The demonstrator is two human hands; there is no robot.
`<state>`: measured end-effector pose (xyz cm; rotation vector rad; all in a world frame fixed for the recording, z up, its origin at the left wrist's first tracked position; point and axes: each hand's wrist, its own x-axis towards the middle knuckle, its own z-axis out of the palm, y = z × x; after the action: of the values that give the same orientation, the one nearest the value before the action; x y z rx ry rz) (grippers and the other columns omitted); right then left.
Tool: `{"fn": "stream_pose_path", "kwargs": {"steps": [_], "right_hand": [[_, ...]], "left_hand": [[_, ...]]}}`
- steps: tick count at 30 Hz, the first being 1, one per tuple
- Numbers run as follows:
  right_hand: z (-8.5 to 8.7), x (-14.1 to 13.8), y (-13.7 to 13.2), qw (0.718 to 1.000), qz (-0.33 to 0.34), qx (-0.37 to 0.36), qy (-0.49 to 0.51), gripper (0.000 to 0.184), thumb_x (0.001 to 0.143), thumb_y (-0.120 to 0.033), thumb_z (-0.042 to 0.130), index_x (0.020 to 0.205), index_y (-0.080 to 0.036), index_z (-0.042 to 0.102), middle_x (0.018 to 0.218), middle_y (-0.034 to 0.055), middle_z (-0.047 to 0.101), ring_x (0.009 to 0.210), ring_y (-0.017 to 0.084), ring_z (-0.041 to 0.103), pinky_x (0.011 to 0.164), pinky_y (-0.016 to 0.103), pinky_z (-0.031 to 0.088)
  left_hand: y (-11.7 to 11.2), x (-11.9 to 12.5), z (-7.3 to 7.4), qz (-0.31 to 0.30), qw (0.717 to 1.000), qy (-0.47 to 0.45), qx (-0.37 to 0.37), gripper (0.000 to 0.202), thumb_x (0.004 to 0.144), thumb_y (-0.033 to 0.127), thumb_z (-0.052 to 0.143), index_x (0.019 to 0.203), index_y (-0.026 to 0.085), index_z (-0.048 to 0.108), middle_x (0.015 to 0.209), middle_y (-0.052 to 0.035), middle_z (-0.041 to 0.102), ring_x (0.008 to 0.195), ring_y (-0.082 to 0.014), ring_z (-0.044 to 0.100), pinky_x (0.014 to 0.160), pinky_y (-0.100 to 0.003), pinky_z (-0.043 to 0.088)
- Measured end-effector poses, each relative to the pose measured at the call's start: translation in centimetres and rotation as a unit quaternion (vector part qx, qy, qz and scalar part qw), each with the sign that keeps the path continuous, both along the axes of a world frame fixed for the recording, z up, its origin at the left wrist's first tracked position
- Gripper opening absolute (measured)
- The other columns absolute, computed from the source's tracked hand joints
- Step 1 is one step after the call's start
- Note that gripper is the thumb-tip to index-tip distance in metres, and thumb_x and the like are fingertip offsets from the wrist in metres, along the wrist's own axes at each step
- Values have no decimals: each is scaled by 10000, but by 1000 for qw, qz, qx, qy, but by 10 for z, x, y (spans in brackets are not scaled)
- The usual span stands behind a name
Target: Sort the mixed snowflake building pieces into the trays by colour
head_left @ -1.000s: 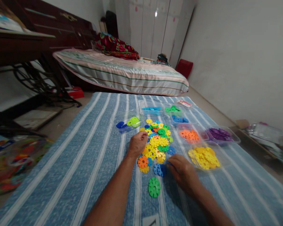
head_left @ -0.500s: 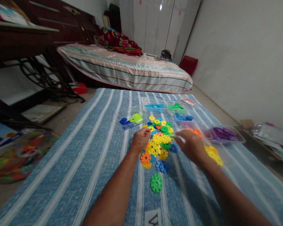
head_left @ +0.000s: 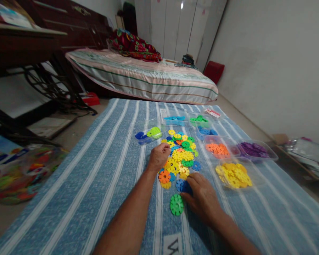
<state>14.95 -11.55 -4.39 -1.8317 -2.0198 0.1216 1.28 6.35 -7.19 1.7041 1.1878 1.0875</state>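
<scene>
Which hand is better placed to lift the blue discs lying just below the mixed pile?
The right hand: its fingers rest on the blue discs. The left hand sits curled at the left edge of the pile, apart from them.

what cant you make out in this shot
Head view only:
- Whether the left hand holds anything in its curled grip: hidden by its own knuckles.
- Whether the right hand pinches the blue discs: the back of the hand covers its fingertips.
- White label: cut off by the bottom edge.
- Bag of toys at left: blurred.
- Print on the small packet: too small.
</scene>
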Motion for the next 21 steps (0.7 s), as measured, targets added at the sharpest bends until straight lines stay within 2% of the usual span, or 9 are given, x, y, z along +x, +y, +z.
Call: {"fn": "stream_pose_path", "kwargs": {"steps": [5,9,12,14,16,18,19,21], "right_hand": [[8,5,0,998,12,-41,42,61,774,-178,672,788,-183,613,827,43,639,813,213,582,717,325,446],[27,20,15,995,57,-47,62,93,823,-193,622,732,-191,606,744,14,636,713,165,588,644,267,424],[53,50,45,998,46,44,27,114,844,-233,605,739,-192,624,754,26,647,706,164,593,649,266,426],[72,75,69,989,-10,143,-33,154,848,-255,593,716,-186,630,739,48,644,708,183,590,672,292,430],[87,95,88,964,-96,231,-86,126,839,-268,596,785,-175,661,763,75,650,731,213,594,683,322,434],[90,102,94,947,-130,275,-101,144,842,-288,594,860,-170,674,795,89,659,761,230,602,695,339,444],[87,99,92,950,-117,275,-93,149,850,-293,587,871,-174,674,801,86,663,766,227,606,702,338,452],[72,82,78,971,-38,226,-61,145,875,-278,559,840,-190,669,787,65,667,750,201,611,709,318,467]], "left_hand": [[0,0,1,-4,1000,1,-3,179,732,251,564,856,171,665,722,-8,672,704,-153,643,667,-240,499],[0,0,2,-1,1000,0,-3,168,727,243,569,847,173,665,729,-11,676,711,-151,644,671,-234,502],[0,0,2,-1,1000,-2,-5,165,725,237,569,844,172,663,717,-5,669,698,-145,638,667,-229,501],[0,1,2,-4,1000,-4,-6,170,724,236,567,848,170,661,713,-3,663,696,-144,635,667,-230,501],[1,1,1,-6,1000,-7,-6,168,722,238,566,845,170,659,704,2,656,692,-143,632,660,-228,500],[1,1,1,-7,1000,-9,-7,164,721,239,567,840,173,658,693,7,651,681,-139,626,646,-223,497],[1,1,1,-7,1000,-9,-9,161,721,239,568,838,174,658,688,9,648,674,-137,623,641,-220,494],[1,1,0,-6,1000,-9,-11,160,722,237,568,839,175,659,688,8,650,672,-136,622,639,-219,492]]}}
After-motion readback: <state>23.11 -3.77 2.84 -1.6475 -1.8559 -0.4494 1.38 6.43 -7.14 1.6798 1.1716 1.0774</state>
